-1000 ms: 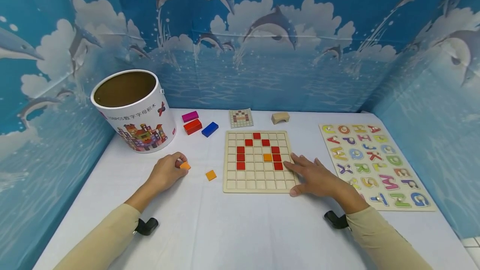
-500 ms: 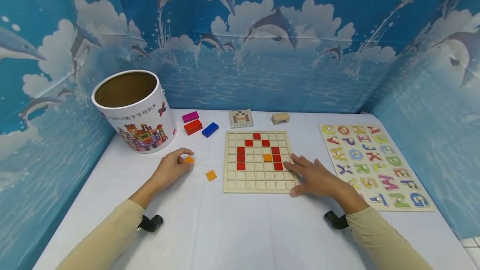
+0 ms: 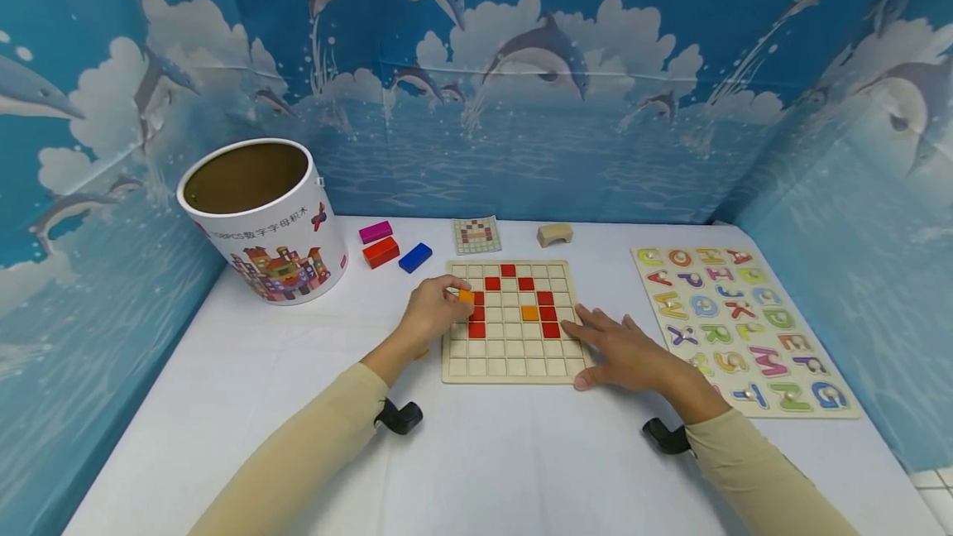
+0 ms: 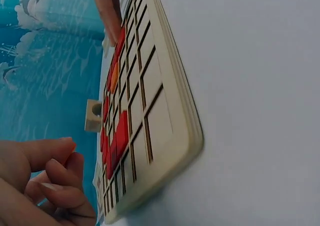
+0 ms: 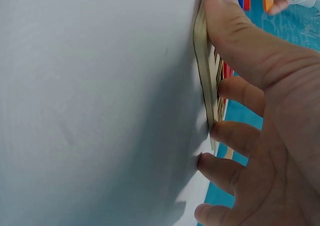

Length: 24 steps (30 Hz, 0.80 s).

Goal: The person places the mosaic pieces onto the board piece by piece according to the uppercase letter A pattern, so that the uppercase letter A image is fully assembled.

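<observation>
My left hand [image 3: 434,310] pinches a small orange square tile [image 3: 465,296] between thumb and fingers, over the left side of a wooden grid board [image 3: 517,366]. In the left wrist view a sliver of that tile shows at the fingertips. Several red tiles [image 3: 546,313] sit in the board's cells in an arch-like pattern, with one orange tile [image 3: 529,313] among them on the right. My right hand [image 3: 621,351] rests spread at the board's right edge, its thumb [image 5: 225,15] and fingertips touching the rim. Another orange tile [image 3: 422,352] lies left of the board, mostly hidden behind my left wrist.
Behind the board lie a small pattern card [image 3: 476,235] and a wooden arch block [image 3: 554,234]. Red [image 3: 380,253], magenta [image 3: 375,232] and blue [image 3: 415,258] blocks lie beside a large white bucket [image 3: 268,251]. An alphabet puzzle board [image 3: 744,329] occupies the right side.
My left hand has carried the orange tile from the table at left, rightward and up over the board's left side. The right hand has stayed in place.
</observation>
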Motion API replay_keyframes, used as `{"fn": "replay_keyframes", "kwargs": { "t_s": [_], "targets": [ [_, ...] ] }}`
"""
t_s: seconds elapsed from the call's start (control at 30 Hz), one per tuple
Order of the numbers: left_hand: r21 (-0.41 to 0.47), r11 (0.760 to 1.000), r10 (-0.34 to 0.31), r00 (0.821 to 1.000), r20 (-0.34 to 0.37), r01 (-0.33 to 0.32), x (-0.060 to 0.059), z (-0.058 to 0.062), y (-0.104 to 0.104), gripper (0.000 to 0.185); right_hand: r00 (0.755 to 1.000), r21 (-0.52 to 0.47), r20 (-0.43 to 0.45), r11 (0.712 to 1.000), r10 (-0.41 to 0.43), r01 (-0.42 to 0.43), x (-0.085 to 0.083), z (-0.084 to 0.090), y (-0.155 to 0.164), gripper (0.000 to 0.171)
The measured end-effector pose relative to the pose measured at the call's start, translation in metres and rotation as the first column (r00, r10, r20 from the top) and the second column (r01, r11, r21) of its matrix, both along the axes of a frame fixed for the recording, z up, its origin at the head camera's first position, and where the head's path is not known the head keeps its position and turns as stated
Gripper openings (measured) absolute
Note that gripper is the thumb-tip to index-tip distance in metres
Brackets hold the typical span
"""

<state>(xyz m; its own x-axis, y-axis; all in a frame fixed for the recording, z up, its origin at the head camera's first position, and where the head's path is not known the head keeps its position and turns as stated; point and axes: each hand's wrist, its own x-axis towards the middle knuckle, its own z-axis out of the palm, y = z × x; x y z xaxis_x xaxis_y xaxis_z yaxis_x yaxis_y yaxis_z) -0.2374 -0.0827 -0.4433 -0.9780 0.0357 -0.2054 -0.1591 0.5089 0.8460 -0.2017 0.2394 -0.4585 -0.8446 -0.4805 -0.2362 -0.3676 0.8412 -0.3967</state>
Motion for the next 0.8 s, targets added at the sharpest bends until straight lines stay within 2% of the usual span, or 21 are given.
{"fn": "replay_keyframes", "kwargs": {
  "t_s": [0.17,0.33,0.57,0.8],
  "targets": [
    [-0.022,0.996,-0.088,0.996,-0.02,0.088,-0.004,-0.005,0.032,0.03,1.0,0.008,0.007,1.0,-0.001,0.001,0.001,-0.005,0.001,0.1],
    [-0.089,0.985,-0.157,0.985,-0.074,0.15,-0.008,-0.012,0.052,0.031,1.0,0.008,0.002,1.0,0.004,-0.004,0.001,-0.004,0.001,0.098],
    [-0.252,0.952,-0.212,0.969,-0.13,0.175,-0.013,-0.02,0.063,0.019,1.0,0.012,-0.009,1.0,0.016,-0.016,-0.001,-0.002,0.001,0.098],
    [-0.324,0.924,-0.255,0.958,-0.13,0.202,-0.014,-0.019,0.068,0.015,1.0,0.013,-0.017,1.0,0.016,-0.015,-0.003,0.0,0.002,0.099]
  ]
}}
